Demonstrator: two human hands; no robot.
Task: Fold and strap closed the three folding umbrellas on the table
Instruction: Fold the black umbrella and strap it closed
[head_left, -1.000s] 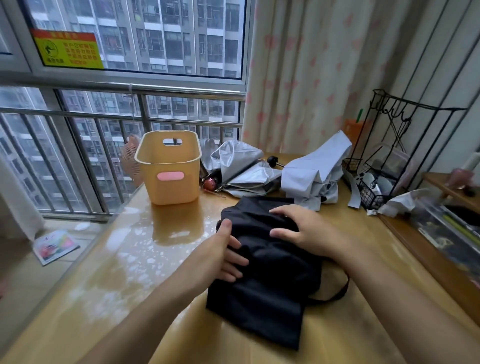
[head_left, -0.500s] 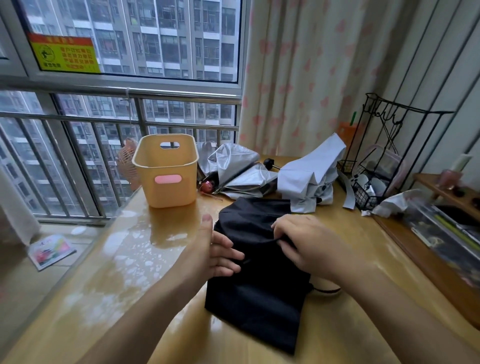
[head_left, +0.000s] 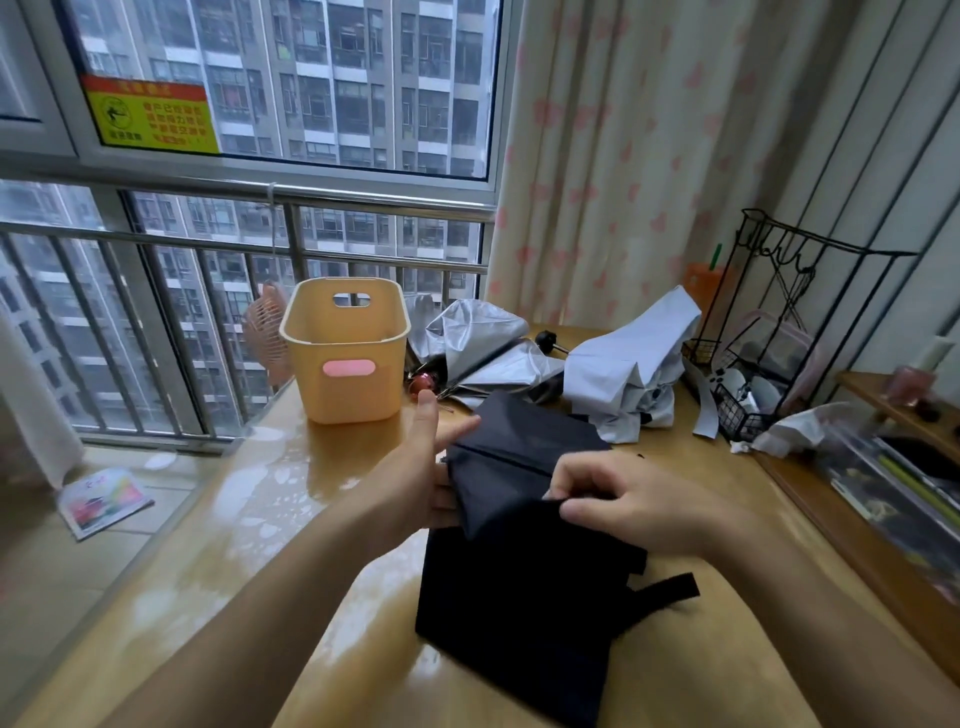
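The black umbrella (head_left: 519, 587) lies on the wooden surface (head_left: 249, 530) at the near centre, between the two hands. Its far part reaches up between them and its near part spreads flat below them.

The left hand (head_left: 415, 467) is at the canopy's left edge. Its thumb stands straight up, its index finger stretches along the cloth, and its lower fingers touch the cloth's left edge, where the fold hides their tips. The fingers look straight rather than gripping. The right hand (head_left: 639, 512) comes in from the right with fingers curled, pinching a fold of the black cloth between thumb and fingertips and lifting that pleat off the rest.

The umbrella's long axis runs near to far, leaning slightly left at the far end, with a crease crossing the raised far part. Its black strap (head_left: 667, 590) hangs loose, sticking out to the right at the near side.

Farther back, a silver umbrella (head_left: 483, 348) lies crumpled just right of a yellow plastic basket (head_left: 345, 358). A pale grey umbrella (head_left: 634, 364) sits bunched to its right, beside a black wire rack (head_left: 748, 415).
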